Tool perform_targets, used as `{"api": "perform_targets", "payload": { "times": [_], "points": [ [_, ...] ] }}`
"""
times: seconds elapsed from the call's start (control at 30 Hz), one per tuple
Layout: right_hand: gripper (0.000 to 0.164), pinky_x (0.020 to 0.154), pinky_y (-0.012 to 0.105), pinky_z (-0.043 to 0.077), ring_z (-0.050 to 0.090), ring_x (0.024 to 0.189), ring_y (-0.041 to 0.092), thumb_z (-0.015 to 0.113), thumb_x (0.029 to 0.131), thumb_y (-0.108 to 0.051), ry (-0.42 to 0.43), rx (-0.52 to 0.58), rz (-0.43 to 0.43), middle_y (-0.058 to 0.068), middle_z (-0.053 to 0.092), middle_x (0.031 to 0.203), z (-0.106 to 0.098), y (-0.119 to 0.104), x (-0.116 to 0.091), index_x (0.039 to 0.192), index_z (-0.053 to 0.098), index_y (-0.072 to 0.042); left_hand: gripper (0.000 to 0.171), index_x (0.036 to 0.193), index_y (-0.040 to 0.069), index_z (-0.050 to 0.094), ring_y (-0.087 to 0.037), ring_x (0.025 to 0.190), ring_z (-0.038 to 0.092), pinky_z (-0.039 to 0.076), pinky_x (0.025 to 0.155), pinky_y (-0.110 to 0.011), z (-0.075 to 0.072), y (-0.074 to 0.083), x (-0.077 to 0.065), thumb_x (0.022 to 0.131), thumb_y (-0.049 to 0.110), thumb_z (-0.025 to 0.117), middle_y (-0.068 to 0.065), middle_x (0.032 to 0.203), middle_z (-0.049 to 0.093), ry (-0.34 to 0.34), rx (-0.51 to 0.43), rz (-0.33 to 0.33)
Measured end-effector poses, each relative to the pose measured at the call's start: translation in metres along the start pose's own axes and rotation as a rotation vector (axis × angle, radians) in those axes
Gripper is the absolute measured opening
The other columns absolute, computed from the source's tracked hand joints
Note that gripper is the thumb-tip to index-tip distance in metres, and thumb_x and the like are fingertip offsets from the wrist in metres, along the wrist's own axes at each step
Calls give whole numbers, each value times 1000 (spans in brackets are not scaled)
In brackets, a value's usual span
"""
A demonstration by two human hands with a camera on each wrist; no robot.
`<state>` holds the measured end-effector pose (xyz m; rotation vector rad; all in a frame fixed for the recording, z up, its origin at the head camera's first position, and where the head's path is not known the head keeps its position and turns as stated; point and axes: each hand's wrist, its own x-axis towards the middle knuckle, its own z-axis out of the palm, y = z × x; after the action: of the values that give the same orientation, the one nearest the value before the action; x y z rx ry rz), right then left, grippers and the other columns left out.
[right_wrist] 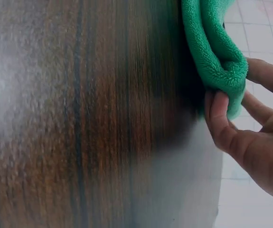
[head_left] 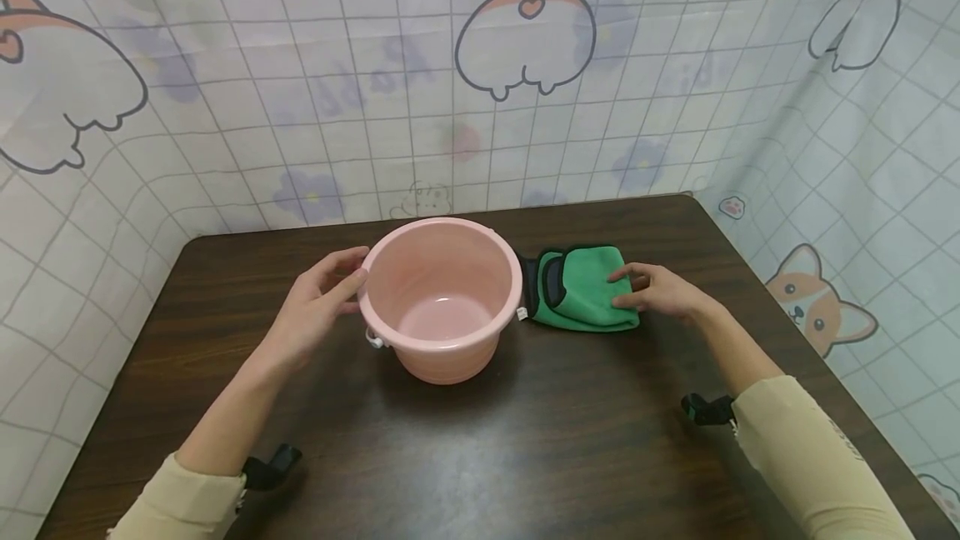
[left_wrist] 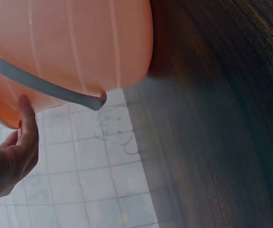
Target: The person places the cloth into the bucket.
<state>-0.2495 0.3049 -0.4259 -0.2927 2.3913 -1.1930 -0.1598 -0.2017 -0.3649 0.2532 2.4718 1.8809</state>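
Note:
A pink plastic bucket [head_left: 444, 348] stands upright on the table with its mouth toward me; its inside shows bare. My left hand [head_left: 318, 298] touches the bucket's left side just under the rim, fingers fairly straight. In the left wrist view, a fingertip rests against the wall beside the grey handle [left_wrist: 46, 86]. To the right of the bucket lies a folded green fluffy cloth [head_left: 588, 286] with black trim and a small white tag. My right hand [head_left: 660, 290] holds the cloth's right edge, thumb at the near fold and fingers above it, as the right wrist view shows.
A dark wooden table [head_left: 450, 465] runs under everything. Behind it and along both sides hangs a white gridded curtain [head_left: 420, 65] with corgi prints. Black wrist camera mounts [head_left: 272, 467] jut out from both sleeves, low over the tabletop.

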Motion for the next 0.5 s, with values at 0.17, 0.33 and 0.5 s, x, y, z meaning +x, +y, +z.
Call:
{"api": "perform_targets", "payload": {
  "times": [0.17,0.33,0.5],
  "points": [
    [58,100,54,50,39,136,47,71,99,-20,-17,53,7,35,34,151,1,1,2,148,49,1,51,151,0,46,-26,118,54,57,88,-26,-1,0,0,106,19,61,-22,136,49,-7,-67,-49],
    [61,99,50,51,44,133,43,70,100,-19,-34,122,42,33,30,155,-1,-1,3,152,44,-2,54,152,-2,45,-20,115,57,56,90,-26,-3,-1,2,104,13,64,-22,134,49,-22,-141,-81],
    [63,111,57,40,41,137,45,69,101,-21,-45,175,48,33,28,155,-2,-4,5,154,41,-1,55,152,-5,42,-17,112,58,56,90,-25,-5,-2,2,104,12,63,-19,132,49,-41,-235,-113]
  ]
}}
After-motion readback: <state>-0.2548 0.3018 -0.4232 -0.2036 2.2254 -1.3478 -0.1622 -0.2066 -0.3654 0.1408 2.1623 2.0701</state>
